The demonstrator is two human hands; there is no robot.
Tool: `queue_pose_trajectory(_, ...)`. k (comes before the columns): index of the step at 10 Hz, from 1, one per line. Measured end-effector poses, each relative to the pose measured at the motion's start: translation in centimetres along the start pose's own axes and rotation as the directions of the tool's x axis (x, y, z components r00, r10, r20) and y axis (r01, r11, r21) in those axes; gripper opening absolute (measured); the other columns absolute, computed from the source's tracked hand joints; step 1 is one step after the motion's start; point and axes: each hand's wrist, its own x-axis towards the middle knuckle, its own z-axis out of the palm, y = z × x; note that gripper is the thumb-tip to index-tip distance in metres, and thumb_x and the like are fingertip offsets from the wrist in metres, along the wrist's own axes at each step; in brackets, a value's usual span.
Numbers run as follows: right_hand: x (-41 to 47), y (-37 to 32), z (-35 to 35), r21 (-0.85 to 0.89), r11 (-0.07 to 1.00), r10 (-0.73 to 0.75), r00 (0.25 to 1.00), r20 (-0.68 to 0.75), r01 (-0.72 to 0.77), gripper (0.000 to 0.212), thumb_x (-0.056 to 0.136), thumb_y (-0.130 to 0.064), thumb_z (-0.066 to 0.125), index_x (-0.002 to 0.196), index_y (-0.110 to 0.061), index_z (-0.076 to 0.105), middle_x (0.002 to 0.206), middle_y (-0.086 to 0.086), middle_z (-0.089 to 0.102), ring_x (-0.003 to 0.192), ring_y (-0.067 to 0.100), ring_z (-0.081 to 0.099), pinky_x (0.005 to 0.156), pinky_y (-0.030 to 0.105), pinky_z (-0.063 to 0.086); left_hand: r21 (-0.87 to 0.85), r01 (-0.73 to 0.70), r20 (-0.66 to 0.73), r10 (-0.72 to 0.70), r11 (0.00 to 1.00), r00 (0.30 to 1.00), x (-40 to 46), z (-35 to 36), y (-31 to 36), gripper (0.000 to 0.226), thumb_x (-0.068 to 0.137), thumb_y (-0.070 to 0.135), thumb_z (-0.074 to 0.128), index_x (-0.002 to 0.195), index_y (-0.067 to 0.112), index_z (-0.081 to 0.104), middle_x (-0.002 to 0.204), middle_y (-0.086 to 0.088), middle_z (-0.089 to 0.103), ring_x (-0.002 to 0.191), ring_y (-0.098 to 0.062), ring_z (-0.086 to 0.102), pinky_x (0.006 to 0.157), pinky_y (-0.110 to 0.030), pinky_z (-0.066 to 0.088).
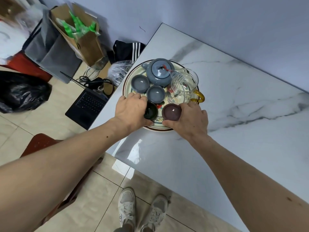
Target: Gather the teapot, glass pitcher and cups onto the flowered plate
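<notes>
The flowered plate [158, 125] sits near the left edge of the marble table. On it stand a grey-blue teapot [159, 72], a glass pitcher [184, 84] with an amber handle, and two grey-blue cups [140, 82] [155, 93]. At the plate's near side, my left hand [132, 109] wraps around a dark green cup [150, 111]. My right hand [189, 119] grips a purple-brown cup [171, 111]. Both cups rest on the plate. My left hand covers the plate's left rim.
The white marble table [234, 114] stretches right and toward me. Left of it on the tiled floor lie a black laptop [87, 104], cables, a plastic bag [118, 71], a cardboard box [80, 36] and a black rubbish bag [21, 91]. A red-brown stool [41, 143] stands under my left arm.
</notes>
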Motion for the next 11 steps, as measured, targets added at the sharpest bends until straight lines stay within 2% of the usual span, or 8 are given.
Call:
queue_pose_trajectory(4, -0.1, -0.2, 0.2, -0.010, 1.000, 0.016, 1.000, 0.004, -0.016, 0.078, 0.053, -0.070, 0.074, 0.105, -0.013, 0.060, 0.110, 0.006, 0.062, 0.105, 0.026, 0.055, 0.084, 0.039, 0.039, -0.011, 0.040, 0.052, -0.040, 0.999, 0.998, 0.0, -0.4, 0.2, 0.081, 0.056, 0.066, 0.077, 0.115, 0.015, 0.054, 0.118, -0.004, 0.057, 0.117, -0.026, 0.048, 0.091, -0.041, 0.040)
queue_pose_trajectory(6, -0.6, 0.6, -0.2, 0.034, 0.999, -0.026, 1.000, -0.013, 0.026, 0.078, 0.054, -0.064, 0.078, 0.109, -0.013, 0.057, 0.112, 0.006, 0.061, 0.106, 0.026, 0.053, 0.084, 0.038, 0.041, 0.016, 0.066, 0.070, -0.067, 0.998, 0.995, -0.2, -0.8, 0.4, 0.083, 0.055, 0.067, 0.076, 0.115, 0.014, 0.054, 0.116, -0.005, 0.056, 0.116, -0.026, 0.049, 0.091, -0.040, 0.040)
queue_pose_trajectory(8, -1.9, 2.5, -1.7, -0.040, 0.997, -0.072, 0.993, -0.099, 0.068, 0.072, 0.060, -0.065, 0.072, 0.110, -0.015, 0.058, 0.106, 0.004, 0.063, 0.101, 0.025, 0.055, 0.079, 0.038, 0.042, 0.048, 0.070, 0.055, -0.073, 0.996, 0.996, -0.5, -1.1, 1.1, 0.086, 0.055, 0.067, 0.077, 0.118, 0.013, 0.053, 0.117, -0.005, 0.055, 0.115, -0.027, 0.048, 0.092, -0.041, 0.042)
queue_pose_trajectory(9, -3.1, 4.0, -2.5, -0.056, 0.994, -0.104, 0.990, -0.092, 0.099, 0.067, 0.063, -0.063, 0.070, 0.109, -0.016, 0.060, 0.101, 0.004, 0.065, 0.097, 0.025, 0.056, 0.078, 0.038, 0.042, 0.064, 0.082, 0.043, -0.085, 0.995, 0.995, -1.1, -1.3, 1.6, 0.086, 0.055, 0.066, 0.078, 0.118, 0.014, 0.051, 0.117, -0.005, 0.054, 0.116, -0.027, 0.048, 0.093, -0.041, 0.042)
queue_pose_trajectory(11, -7.1, 6.7, -6.2, -0.093, 0.994, -0.049, 0.998, 0.041, 0.053, 0.067, 0.070, -0.060, 0.069, 0.121, -0.019, 0.056, 0.114, 0.003, 0.062, 0.110, 0.024, 0.053, 0.086, 0.039, 0.043, 0.056, 0.081, -0.053, -0.078, 0.995, 0.996, -4.7, -2.5, 2.6, 0.078, 0.062, 0.056, 0.078, 0.118, 0.015, 0.044, 0.113, -0.007, 0.056, 0.109, -0.027, 0.051, 0.087, -0.044, 0.045)
